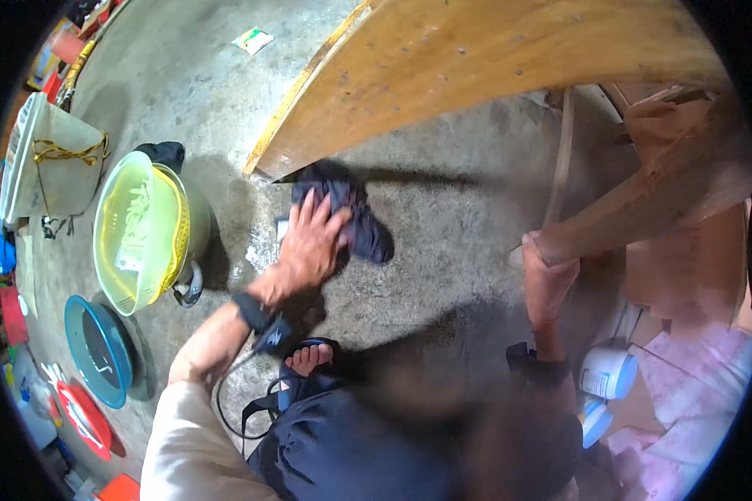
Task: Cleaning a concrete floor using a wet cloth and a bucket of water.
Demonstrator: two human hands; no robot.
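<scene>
Under left hand (309,242) fingers: dark blue rag (355,221) on wet concrete floor (443,209), fingers spread flat, pressing on it. Rag long axis runs from fingertips down-right. Right hand (547,271) well apart, closed around wooden table leg (643,213). Left hand nearer.

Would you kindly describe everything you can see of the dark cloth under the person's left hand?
The dark cloth is a crumpled navy or blackish rag, soft and bunched into folds. It lies on the grey concrete floor, just below the corner of the tilted wooden board. The left hand presses flat on its left part, fingers spread; its right end lies uncovered. The floor beside it looks wet and shiny.
</scene>
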